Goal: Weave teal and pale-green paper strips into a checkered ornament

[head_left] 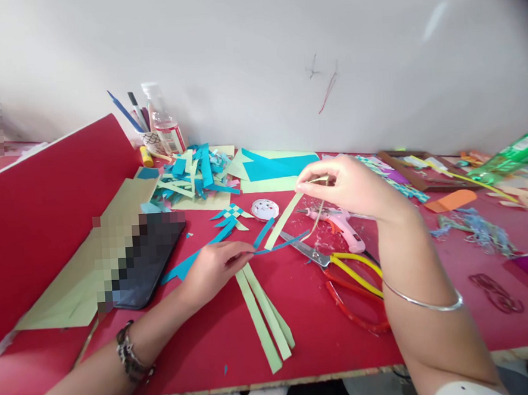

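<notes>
Red tabletop (345, 350) holds pale green strips (259, 322), fanned nearest the person. Just beyond, the left hand (214, 266) pinches a blue strip (280, 246) beside open scissors (319, 258). Past a pink glue gun (347, 231), the right hand (348, 186) grips a thin pale strip (322, 206), with paper scraps (193, 175) heaped toward the white wall (255, 61).

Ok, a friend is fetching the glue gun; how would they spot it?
On the red table, find the scissors with red and yellow handles. The glue gun lies just beyond them; unlike them, it's pink with an orange trigger.
</notes>
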{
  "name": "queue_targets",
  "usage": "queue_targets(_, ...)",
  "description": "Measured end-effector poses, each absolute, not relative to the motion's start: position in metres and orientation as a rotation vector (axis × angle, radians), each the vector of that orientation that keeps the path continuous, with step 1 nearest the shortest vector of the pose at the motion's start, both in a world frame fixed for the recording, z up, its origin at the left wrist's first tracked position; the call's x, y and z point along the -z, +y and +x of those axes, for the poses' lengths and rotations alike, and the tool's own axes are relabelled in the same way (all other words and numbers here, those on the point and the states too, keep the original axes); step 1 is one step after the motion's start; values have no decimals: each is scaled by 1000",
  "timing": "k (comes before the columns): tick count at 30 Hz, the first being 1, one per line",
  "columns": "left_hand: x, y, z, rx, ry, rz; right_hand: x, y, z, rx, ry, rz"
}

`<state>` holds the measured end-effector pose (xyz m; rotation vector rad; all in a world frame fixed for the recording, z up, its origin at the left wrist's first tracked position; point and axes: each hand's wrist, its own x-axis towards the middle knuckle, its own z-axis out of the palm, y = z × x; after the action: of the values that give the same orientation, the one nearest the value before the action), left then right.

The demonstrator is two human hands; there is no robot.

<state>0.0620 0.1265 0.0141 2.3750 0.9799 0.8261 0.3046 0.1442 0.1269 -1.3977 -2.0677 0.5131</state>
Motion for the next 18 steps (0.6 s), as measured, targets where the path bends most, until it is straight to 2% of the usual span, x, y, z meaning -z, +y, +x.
queue_targets(10, -15, 125, 63, -824, 1010, 2353, -129, 138, 296, -209, -2136, -1439)
queue_targets(18, -14, 125, 62, -859, 1084, 2298, -132, 131, 286, -188, -2187, -1424)
